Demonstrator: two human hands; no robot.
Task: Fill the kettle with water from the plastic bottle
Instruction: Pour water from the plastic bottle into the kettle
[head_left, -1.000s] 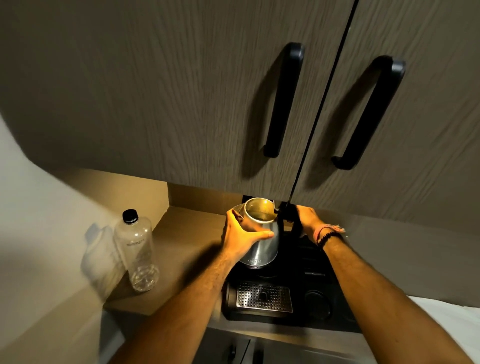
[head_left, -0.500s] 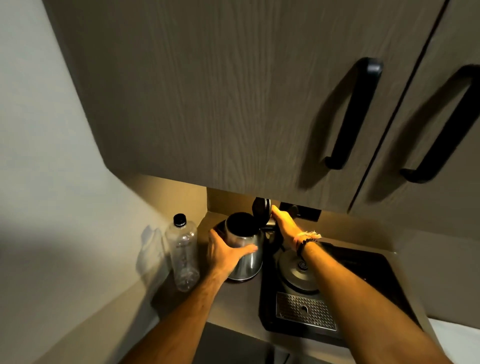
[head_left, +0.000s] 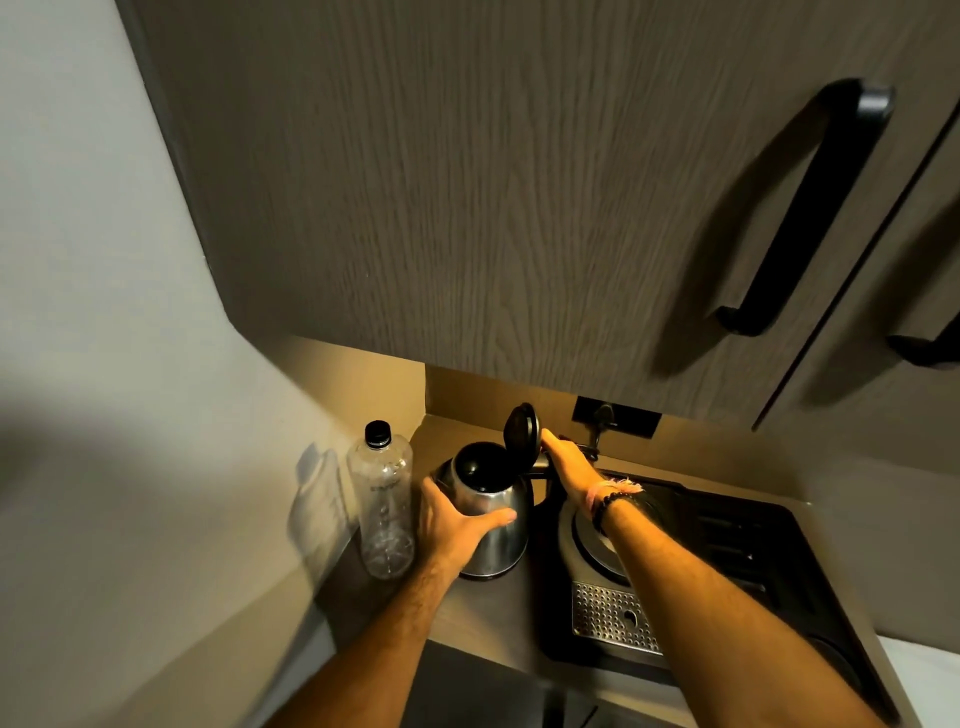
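Hands first: the left hand (head_left: 457, 525) wraps its spread fingers round the steel body of the kettle (head_left: 491, 519), thumb across the front. The right hand (head_left: 569, 467) closes on the kettle's black handle behind the raised lid (head_left: 522, 431). The kettle stands upright on the surface (head_left: 488, 613), long axis vertical, mouth open upward, lid tipped back on its hinge. Just left of the kettle the plastic bottle (head_left: 382, 504) stands upright, black cap on. Right of the kettle lies a black tray (head_left: 727, 551).
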